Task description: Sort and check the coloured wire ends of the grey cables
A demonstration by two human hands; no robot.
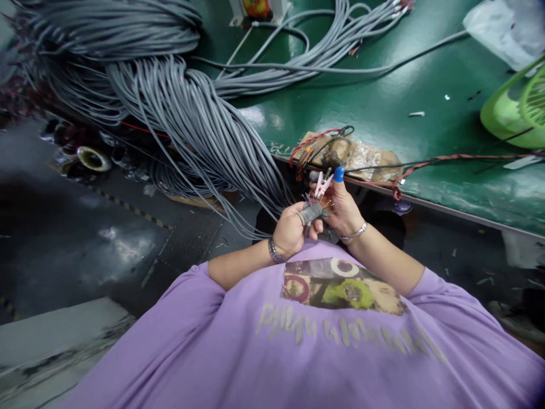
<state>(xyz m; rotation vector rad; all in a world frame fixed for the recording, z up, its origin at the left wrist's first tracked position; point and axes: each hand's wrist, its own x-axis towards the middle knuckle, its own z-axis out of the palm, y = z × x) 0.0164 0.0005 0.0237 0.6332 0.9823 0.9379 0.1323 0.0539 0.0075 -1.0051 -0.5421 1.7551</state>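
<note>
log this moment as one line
left hand: holding wires | right hand: beside wires | clip: between hands | cables: draped off table

just the one head cam, pretty close, up above and behind the fingers [339, 188], facing forward and down past them onto the green bench [426, 94]

Thick grey cable bundle [230, 125] crowding the left hand [290, 232], wrapped lump [357, 153] and twisted wires [460, 156] barring the bench edge, room to pass above the green bench [378, 111] between lump and looped cables [264, 85], lime-green plastic piece [500, 111] obstructing at right.
</note>
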